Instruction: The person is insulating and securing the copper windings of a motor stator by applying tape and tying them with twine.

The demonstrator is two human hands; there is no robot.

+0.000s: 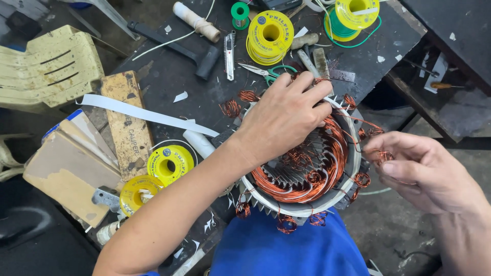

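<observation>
**Two hands at the motor stator**

The left hand (286,115) lies over the stator (307,168), fingers (312,94) curled and pressed on the copper windings (307,176) at its far rim. The right hand (419,171), just right of the stator, pinches a loose strand of copper wire (381,156) — fingers nearly closed. The stator rests at the counter (169,71) edge, its bore facing up; scissors (266,72) lie beyond it.

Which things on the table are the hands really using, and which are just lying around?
In use:
- left hand, resting on the round motor stator
- right hand, pinching copper wire
- copper coils in the stator

Lying about:
- scissors
- utility knife
- hammer
- yellow spools
- white strip
</observation>
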